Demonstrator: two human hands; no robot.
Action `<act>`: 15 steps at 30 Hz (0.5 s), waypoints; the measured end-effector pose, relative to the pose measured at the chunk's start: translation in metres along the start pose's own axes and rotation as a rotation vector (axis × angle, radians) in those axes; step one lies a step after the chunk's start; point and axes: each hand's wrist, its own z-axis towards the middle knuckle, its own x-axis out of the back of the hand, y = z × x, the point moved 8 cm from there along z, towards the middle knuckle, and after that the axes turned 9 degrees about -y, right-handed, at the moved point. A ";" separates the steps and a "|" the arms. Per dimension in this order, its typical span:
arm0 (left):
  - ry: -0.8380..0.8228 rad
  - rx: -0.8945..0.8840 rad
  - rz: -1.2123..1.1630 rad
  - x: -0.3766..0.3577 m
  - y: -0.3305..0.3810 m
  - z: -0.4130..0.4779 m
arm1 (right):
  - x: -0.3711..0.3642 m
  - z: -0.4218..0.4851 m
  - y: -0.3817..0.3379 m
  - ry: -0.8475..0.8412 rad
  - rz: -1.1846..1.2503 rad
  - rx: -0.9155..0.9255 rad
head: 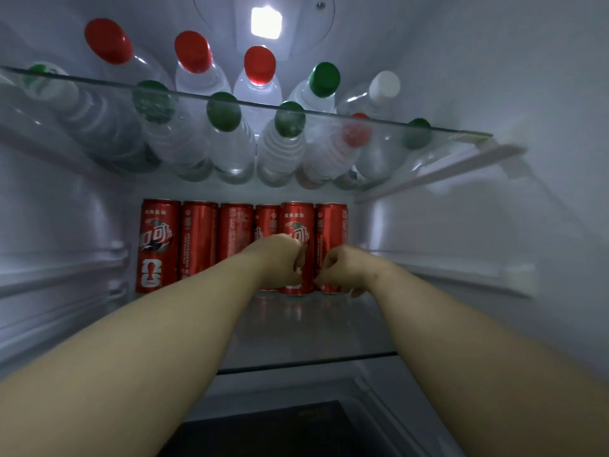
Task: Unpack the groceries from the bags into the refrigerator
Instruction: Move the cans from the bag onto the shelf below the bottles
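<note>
Six red cans (197, 239) and eleven clear bottles (230, 146), six with green caps (224, 112), four with red caps (193, 51) and one with a white cap (384, 85), stand on two glass shelves (461, 131).

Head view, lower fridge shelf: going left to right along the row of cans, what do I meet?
Logo-facing can → second can → third can → left hand → can between the hands → right hand. The overlapped cans behind the hands are left out.

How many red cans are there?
6 red cans stand in one row at the back of the lower shelf; the left hand and right hand may hide more.
</note>
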 end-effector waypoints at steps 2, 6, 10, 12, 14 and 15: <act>-0.056 0.036 0.029 -0.006 0.000 0.000 | 0.001 -0.001 0.001 -0.001 -0.001 -0.006; -0.111 0.067 0.075 -0.012 0.002 0.002 | 0.000 -0.004 0.000 -0.026 0.002 0.003; -0.159 0.085 0.109 -0.019 0.007 0.006 | 0.000 -0.004 -0.001 -0.024 -0.058 0.003; -0.191 0.116 0.134 -0.024 0.005 0.008 | -0.001 -0.003 0.001 -0.034 -0.091 -0.018; -0.220 0.149 0.165 -0.027 0.002 0.010 | -0.002 -0.002 0.002 -0.051 -0.119 -0.029; -0.230 0.161 0.177 -0.029 0.001 0.011 | -0.003 -0.002 0.001 -0.064 -0.129 -0.024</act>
